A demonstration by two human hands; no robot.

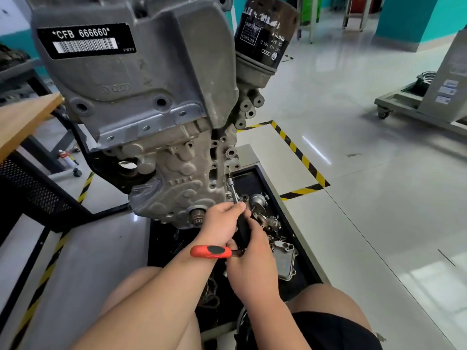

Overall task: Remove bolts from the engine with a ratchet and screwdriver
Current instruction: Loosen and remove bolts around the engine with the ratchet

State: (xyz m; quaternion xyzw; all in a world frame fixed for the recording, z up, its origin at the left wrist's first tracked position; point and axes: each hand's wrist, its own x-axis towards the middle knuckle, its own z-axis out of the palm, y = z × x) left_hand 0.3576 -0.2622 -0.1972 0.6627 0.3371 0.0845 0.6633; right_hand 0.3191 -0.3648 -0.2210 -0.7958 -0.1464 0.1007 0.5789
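The grey engine hangs on a stand in front of me. A thin metal extension shaft runs from a bolt hole on the engine's lower right side down to a black handle. My left hand grips the top of that black handle, just below the shaft. My right hand holds the lower end and pinches the metal neck of the ratchet, whose red handle sticks out to the left across my left wrist. The bolt itself is hidden by the tool's tip.
A black tray under the engine holds several loose metal parts. A black oil filter juts out at the engine's upper right. A wooden table stands left, a wheeled cart far right. Yellow-black floor tape marks the bay.
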